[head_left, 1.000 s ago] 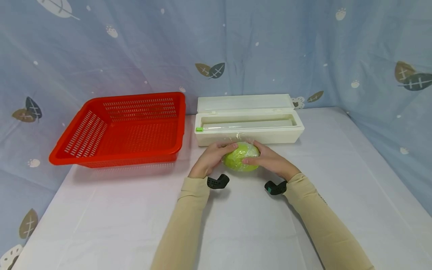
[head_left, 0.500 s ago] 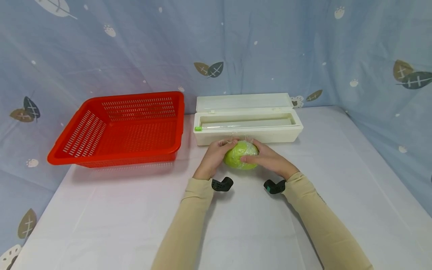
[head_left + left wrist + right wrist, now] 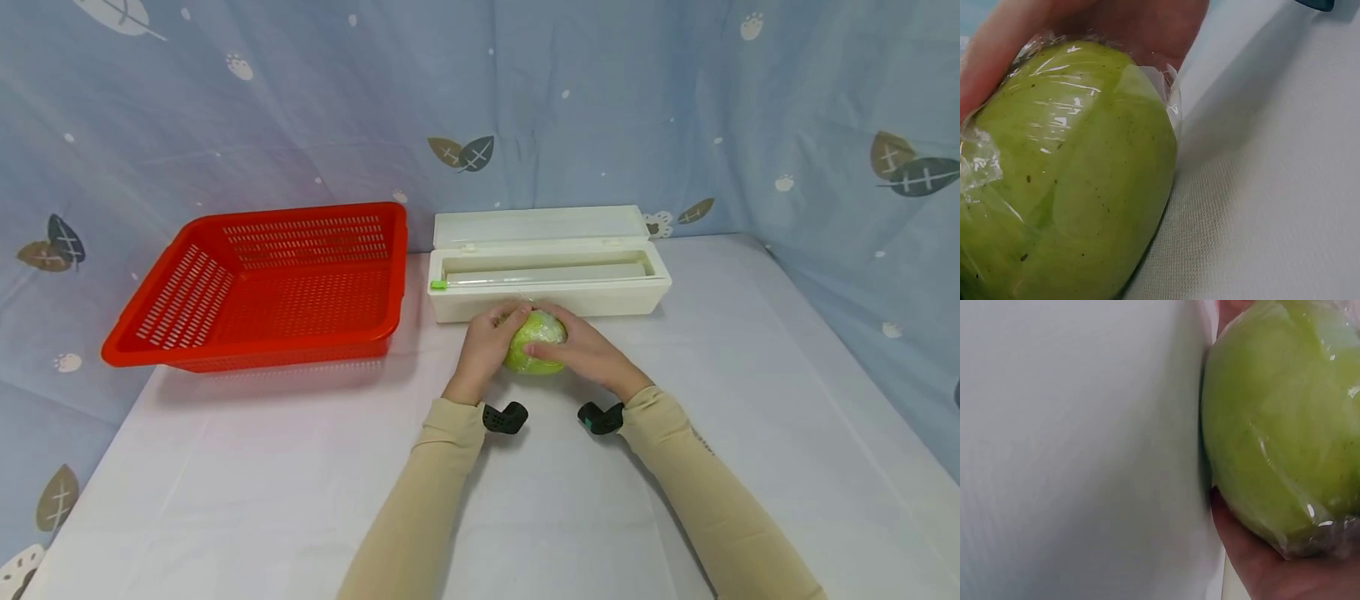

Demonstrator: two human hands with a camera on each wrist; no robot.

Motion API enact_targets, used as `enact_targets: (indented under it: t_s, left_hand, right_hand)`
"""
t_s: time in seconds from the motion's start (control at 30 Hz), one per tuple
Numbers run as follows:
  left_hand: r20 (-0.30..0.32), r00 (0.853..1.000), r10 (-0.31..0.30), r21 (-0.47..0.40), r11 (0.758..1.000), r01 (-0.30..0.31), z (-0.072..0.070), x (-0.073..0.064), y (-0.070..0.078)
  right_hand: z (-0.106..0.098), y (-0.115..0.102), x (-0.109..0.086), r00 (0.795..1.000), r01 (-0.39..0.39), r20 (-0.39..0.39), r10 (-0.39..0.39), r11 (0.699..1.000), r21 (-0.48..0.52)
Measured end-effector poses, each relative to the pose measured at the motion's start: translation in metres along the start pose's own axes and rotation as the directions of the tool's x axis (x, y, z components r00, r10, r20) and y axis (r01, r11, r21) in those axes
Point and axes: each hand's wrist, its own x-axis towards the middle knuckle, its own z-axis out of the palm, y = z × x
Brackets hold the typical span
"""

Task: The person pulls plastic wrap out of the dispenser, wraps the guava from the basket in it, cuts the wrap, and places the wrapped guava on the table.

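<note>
A yellow-green mango [image 3: 534, 346], wrapped in clear plastic film, lies on the table between my two hands. My left hand [image 3: 483, 348] holds its left side, thumb on top. From the right, my right hand [image 3: 594, 354] grips it with the thumb across the near face and the fingers behind. Small dark specks and wrinkled film show on the mango [image 3: 1085, 175] in the left wrist view. In the right wrist view, a fingertip of the right hand presses the film-covered mango [image 3: 1285, 419] near its lower edge. The far fingers are largely hidden.
Just behind the hands stands a white cling film box [image 3: 551, 300] with its lid raised, a film roll inside and a green slider at the left. A red slotted basket [image 3: 255, 346] sits to the left. A patterned blue curtain [image 3: 600, 100] hangs behind the table.
My left hand has shifted right and turned its wrist inward. The mango has turned slightly between the hands and moved a little left, with the right hand following.
</note>
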Motion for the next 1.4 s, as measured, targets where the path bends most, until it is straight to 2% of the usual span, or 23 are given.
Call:
enact_targets:
  t_s: [0.2,0.37,0.5,0.63,0.73,0.9,1.03,1.17,1.4]
  left_hand:
    - [-0.021,1.000,0.012,0.005,1.000,-0.012,0.000,0.000,-0.001]
    - [-0.037,0.999,-0.001,-0.009,1.000,0.000,0.001,0.001,-0.001]
    - [-0.033,0.999,0.003,-0.021,1.000,-0.003,0.002,0.001,-0.003]
    - [-0.026,1.000,0.015,0.004,1.000,-0.015,0.003,0.001,-0.002]
    - [-0.027,0.999,0.027,0.030,0.999,-0.026,0.003,0.001,-0.001]
    - [0.006,0.999,0.052,0.086,0.995,-0.053,-0.001,0.001,0.000]
    - [0.044,0.997,0.065,0.139,0.988,-0.071,-0.005,0.001,0.001]
    - [0.054,0.995,0.085,0.177,0.980,-0.093,-0.009,0.002,0.000]
    - [0.092,0.986,0.141,0.229,0.961,-0.158,-0.014,0.001,-0.004]
  right_hand:
    - [0.003,-0.005,-0.001,0.998,0.033,-0.044,-0.035,0.999,-0.043]
    - [0.007,-0.010,-0.001,0.995,0.029,-0.086,-0.040,0.992,-0.123]
    - [0.005,-0.009,-0.001,0.997,0.026,-0.067,-0.035,0.992,-0.127]
    - [0.003,-0.006,-0.001,0.999,0.023,-0.041,-0.028,0.992,-0.124]
    - [0.003,-0.006,-0.001,0.999,0.008,-0.052,-0.016,0.990,-0.144]
    - [0.002,-0.005,-0.001,0.997,-0.010,-0.073,0.001,0.992,-0.122]
    - [0.001,-0.002,0.001,0.996,-0.056,-0.077,0.048,0.994,-0.097]
    - [0.001,-0.002,0.002,0.995,-0.070,-0.073,0.064,0.995,-0.077]
    - [0.000,-0.025,-0.009,0.998,-0.038,-0.048,0.037,0.999,-0.017]
